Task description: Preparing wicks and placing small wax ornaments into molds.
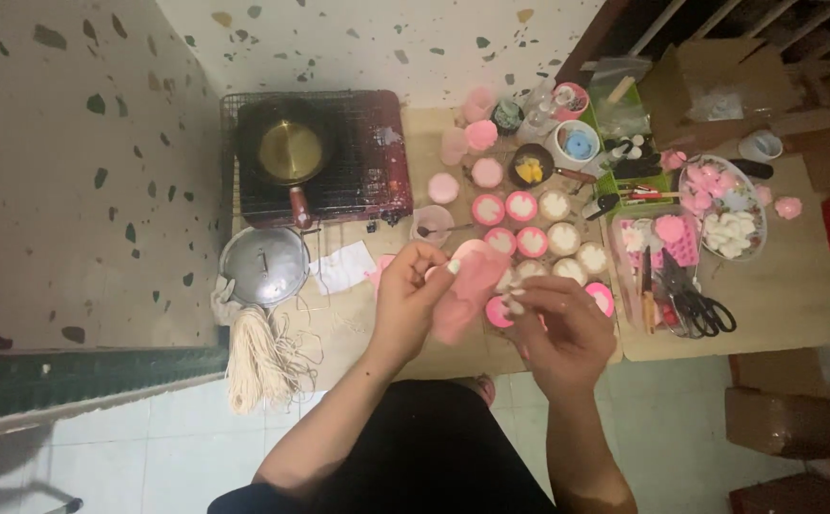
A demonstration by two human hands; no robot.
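A: Stove [377, 152], pan [290, 150]?
B: Sitting idle, lid [264, 266] lying off beside the wicks [260, 357].
A: Round moulds [540, 238]?
B: Most are showing filled, pink or white (few look empty).
A: Pink mould [467, 283]?
B: Hanging above the board; left hand [413, 295] is pinching its top, right hand [560, 324] is closing fingertips on its edge.
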